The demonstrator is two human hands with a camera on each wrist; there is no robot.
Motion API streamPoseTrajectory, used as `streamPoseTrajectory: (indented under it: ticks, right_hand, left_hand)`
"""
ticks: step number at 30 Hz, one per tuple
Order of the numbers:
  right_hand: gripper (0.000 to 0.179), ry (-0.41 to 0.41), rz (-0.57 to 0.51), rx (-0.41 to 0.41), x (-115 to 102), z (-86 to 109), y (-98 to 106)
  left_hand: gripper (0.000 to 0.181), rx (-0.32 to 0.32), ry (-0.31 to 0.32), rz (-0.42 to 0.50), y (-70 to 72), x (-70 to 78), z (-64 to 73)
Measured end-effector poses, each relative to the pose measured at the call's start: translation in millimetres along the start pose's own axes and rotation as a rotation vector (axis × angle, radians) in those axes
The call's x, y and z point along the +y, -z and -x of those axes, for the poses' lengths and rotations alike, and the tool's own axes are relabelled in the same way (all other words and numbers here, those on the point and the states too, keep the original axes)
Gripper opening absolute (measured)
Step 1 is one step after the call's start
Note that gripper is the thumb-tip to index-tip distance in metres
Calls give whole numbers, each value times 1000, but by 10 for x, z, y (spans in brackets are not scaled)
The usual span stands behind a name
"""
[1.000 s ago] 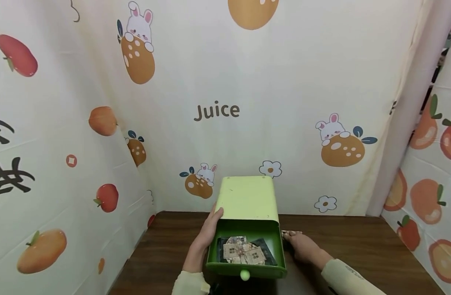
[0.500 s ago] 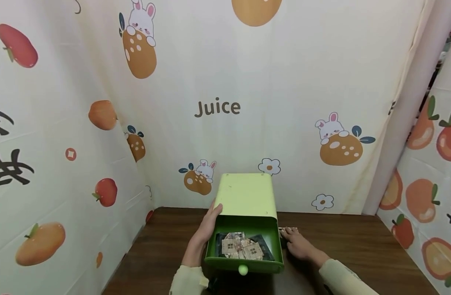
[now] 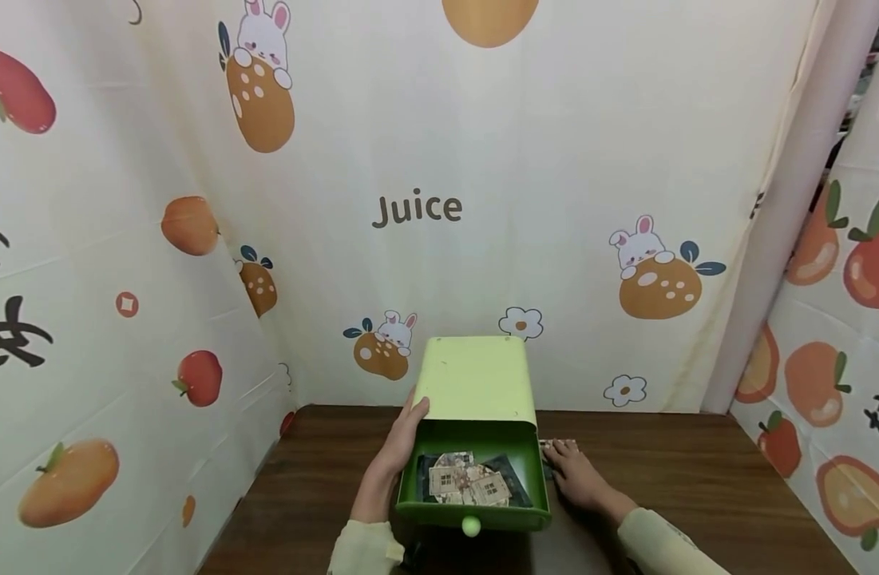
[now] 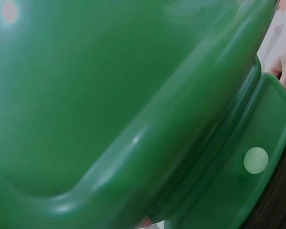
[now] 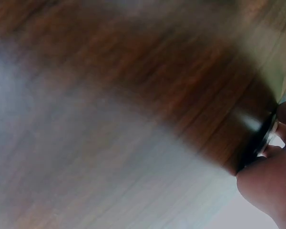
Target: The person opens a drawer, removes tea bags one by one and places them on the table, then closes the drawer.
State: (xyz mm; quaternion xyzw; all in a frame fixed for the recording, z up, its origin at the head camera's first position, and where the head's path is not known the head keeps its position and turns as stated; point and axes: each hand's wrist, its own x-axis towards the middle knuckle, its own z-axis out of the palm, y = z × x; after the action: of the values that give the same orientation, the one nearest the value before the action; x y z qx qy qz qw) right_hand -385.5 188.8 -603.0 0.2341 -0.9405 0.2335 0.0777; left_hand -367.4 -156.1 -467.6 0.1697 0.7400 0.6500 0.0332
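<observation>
Plainly, the smooth green drawer point(image 3: 507, 521) has a round knob point(image 3: 471, 525).

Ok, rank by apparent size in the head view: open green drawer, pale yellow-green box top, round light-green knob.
1. Open green drawer
2. Pale yellow-green box top
3. Round light-green knob

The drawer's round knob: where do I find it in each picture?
Head view: the knob is near the bottom, slightly right of centre, on the green drawer.
Left wrist view: the knob is toward the right, below mid-height.
Right wrist view: not in it.
Shared landmark: the brown wooden tabletop, visible in all three.
</observation>
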Motion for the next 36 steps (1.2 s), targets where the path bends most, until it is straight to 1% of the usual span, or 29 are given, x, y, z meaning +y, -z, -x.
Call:
streamPoseTrajectory:
  ticks: [4, 6, 8, 12, 14, 17, 21, 25, 28, 32, 36]
  right_hand:
    - [45, -39, -1, -21, -29, 17, 1]
    - [45, -53, -1, -14, -37, 21, -3]
    - [45, -44, 5, 7, -38, 24, -16]
    - [44, 8, 16, 73, -8, 35, -61]
    - [43, 12, 10, 98, -7, 44, -72]
    - [43, -35, -1, 112, -66, 64, -36]
    - [43, -106, 34, 130, -170, 95, 34]
    - [38, -140, 60, 152, -284, 115, 184]
    - [32, -166, 26, 145, -386, 126, 335]
    - [22, -174, -34, 87, -571, 153, 612]
    - [14, -122, -63, 8, -783, 212, 965]
  left_hand:
    - [64, -11, -6, 14, 1, -4, 8]
    - [64, -10, -4, 14, 3, 0, 4]
    - [64, -4, 0, 4, 5, 9, 6]
    - [65, -3, -5, 5, 6, 28, 3]
    - [65, -4, -3, 10, 5, 31, 3]
    - [65, 0, 11, 12, 5, 29, 5]
    - [63, 0, 23, 16, 10, 19, 7]
    - [59, -30, 34, 67, 21, 56, 9]
    - [58, -50, 33, 85, 33, 161, 46]
    - [57, -62, 30, 92, 37, 306, 97]
    - [57, -72, 45, 93, 21, 355, 108]
